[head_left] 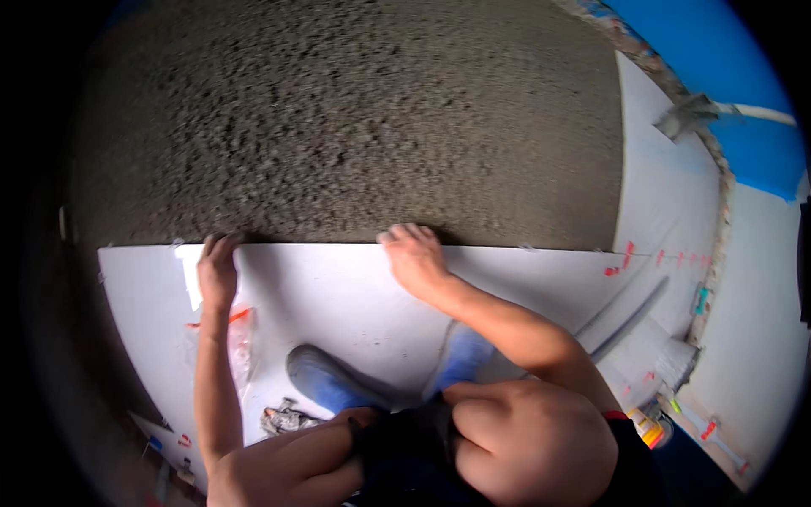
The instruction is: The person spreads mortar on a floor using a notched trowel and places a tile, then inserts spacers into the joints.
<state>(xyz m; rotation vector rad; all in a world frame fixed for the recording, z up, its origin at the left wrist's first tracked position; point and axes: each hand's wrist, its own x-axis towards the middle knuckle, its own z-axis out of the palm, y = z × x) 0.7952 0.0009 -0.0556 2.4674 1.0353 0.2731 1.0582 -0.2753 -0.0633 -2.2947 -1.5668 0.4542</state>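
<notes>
A large white tile [338, 287] lies under my feet, its far edge along a bed of rough grey mortar [338, 127]. My left hand [219, 266] is at that edge on the left, fingers curled over it. Farther right along the edge, my right hand [413, 256] rests with its fingers bent over the rim. The fingertips of both hands are blurred and partly hidden. Small clear clips stick out along the edge, one clip [178, 242] just left of my left hand and another clip [528, 248] right of my right hand.
Plastic bag [242, 351] with a red strip lies beside my left forearm; crumpled plastic [287, 419] near my shoe [325, 376]. A notched trowel-like tool [686, 115] leans by the blue sheet [718, 59]. A grey strip [629, 317] and yellow container [650, 429] are at right.
</notes>
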